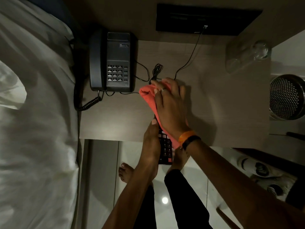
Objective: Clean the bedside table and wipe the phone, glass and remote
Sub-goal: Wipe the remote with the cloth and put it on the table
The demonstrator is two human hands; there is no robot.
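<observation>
Left hand (151, 142) clamped on the remote (165, 150), held out past the table (115, 123) edge, over the floor. Right hand (170, 106) pressed flat on the cloth (146, 95), rubbing the remote's far end. Risks: one-hand hold, so a hard push could knock the remote to the floor; cloth sits right by the cable (156, 70) and could snag it. Phone (113, 61) back left, glass (247, 55) back right, both on the table.
</observation>
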